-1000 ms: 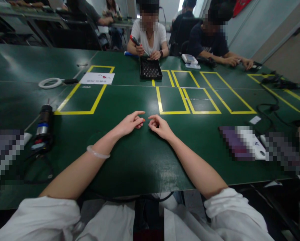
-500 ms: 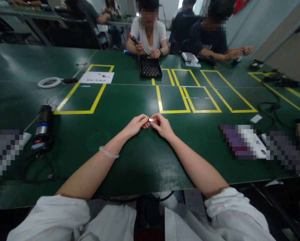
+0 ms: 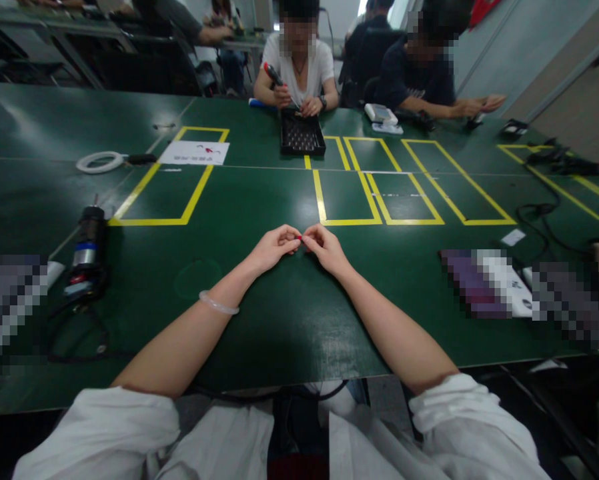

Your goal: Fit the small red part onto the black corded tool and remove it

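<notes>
A tiny part with a red side (image 3: 300, 238) is pinched between my two hands, just over the green table. It is too small and too covered by fingers for me to name its kind. My left hand (image 3: 278, 244) closes on it from the left with thumb and fingertips. From the right, my right hand (image 3: 325, 247) grips the same part, its thumb and forefinger meeting near the left fingertips. A pale bangle (image 3: 218, 304) circles my left wrist.
Yellow tape outlines (image 3: 354, 222) mark the green table (image 3: 279, 333). A black electric screwdriver (image 3: 89, 240) with a cable stands left. Opposite, a person holds a red-and-black tool (image 3: 274, 75) over a black tray (image 3: 302, 148). A purple-and-white item (image 3: 472, 283) lies right.
The small part's bright, shiny face has turned out of sight, and a red side shows now. My fingers have shifted slightly around it, while both arms stay nearly in place.
</notes>
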`<state>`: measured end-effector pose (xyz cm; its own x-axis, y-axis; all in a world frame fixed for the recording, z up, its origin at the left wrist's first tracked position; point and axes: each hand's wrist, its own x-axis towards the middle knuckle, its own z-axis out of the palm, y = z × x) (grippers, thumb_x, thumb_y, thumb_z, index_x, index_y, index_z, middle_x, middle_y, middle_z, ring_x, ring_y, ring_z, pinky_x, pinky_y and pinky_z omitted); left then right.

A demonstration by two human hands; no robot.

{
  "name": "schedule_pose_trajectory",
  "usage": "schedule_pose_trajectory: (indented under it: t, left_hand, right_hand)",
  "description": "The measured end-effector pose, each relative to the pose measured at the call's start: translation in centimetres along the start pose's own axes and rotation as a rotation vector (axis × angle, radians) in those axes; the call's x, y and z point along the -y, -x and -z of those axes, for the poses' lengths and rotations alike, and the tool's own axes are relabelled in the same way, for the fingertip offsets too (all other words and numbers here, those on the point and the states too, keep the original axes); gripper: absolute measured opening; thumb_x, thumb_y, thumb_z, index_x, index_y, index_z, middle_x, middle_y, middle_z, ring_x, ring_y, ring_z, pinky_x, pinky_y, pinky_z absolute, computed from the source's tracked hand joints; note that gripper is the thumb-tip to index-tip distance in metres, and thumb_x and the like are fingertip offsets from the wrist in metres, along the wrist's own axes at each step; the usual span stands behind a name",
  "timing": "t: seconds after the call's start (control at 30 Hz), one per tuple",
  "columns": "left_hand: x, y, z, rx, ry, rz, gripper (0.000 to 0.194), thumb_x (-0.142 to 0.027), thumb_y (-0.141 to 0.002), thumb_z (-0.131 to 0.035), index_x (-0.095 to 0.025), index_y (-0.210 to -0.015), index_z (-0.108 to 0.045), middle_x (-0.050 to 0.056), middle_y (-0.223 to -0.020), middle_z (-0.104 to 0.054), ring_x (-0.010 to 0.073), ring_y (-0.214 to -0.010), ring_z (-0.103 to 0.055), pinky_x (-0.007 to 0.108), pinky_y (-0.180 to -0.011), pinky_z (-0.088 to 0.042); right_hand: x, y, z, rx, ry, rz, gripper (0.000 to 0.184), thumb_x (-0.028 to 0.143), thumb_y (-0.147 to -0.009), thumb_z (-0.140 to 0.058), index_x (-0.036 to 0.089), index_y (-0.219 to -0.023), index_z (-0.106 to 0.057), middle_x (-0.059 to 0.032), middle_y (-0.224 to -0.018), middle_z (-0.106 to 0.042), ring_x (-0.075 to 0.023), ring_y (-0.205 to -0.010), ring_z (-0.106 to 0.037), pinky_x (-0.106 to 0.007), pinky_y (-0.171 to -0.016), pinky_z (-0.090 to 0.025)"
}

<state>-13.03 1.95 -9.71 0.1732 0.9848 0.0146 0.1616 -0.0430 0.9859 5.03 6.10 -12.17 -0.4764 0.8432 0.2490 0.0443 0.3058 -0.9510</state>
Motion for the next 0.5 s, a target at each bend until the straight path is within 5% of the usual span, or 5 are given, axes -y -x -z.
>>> schedule_pose_trajectory:
  t: [0.5]
  left_hand:
    - [0.48, -0.03, 0.16, -0.039, 0.047, -0.030, 0.032, -0.032, -0.073, -0.073, -0.014, -0.096, -0.059, 0.004, -0.091, -0.062, 0.0137, -0.080, -0.059, 0.030, -0.076, -0.048]
  right_hand:
    - [0.45, 0.08, -0.02, -0.035, 0.100, 0.033, 0.024, 0.040, -0.082, -0.065, 0.020, -0.094, -0.059, -0.0012, -0.084, -0.063, -0.0130, -0.069, -0.053, -0.027, -0.063, -0.044]
